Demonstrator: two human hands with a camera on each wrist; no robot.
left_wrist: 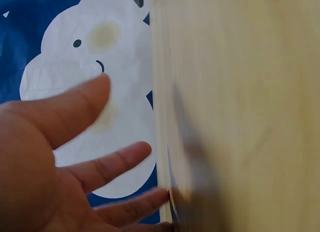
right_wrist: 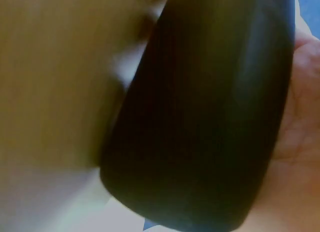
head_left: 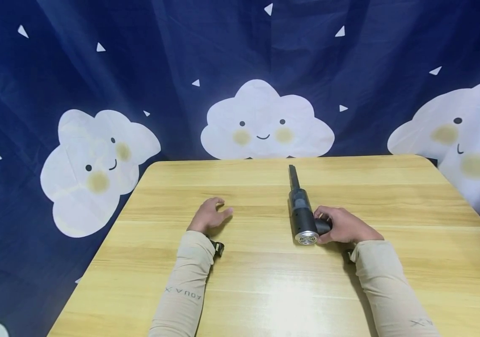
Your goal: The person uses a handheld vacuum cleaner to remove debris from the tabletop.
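Note:
A black handheld vacuum cleaner (head_left: 303, 216) lies on the wooden table, its narrow crevice nozzle (head_left: 293, 177) pointing toward the far edge. Its silver round vent (head_left: 307, 238) faces the near side. My right hand (head_left: 345, 225) has its fingers and thumb around the handle, which juts out to the right. In the right wrist view the dark handle (right_wrist: 200, 117) fills the middle, with the palm behind it. To the left of the vacuum, my left hand (head_left: 209, 215) hovers low over the table, holding nothing. The left wrist view shows its fingers (left_wrist: 115, 164) spread and apart from the thumb.
The light wooden table (head_left: 248, 281) has rounded far corners. Behind it hangs a dark blue curtain (head_left: 172, 42) with smiling white clouds (head_left: 265, 105) and small white triangles. A dark band (head_left: 218, 248) sits at the left wrist, over a beige sleeve (head_left: 185, 290).

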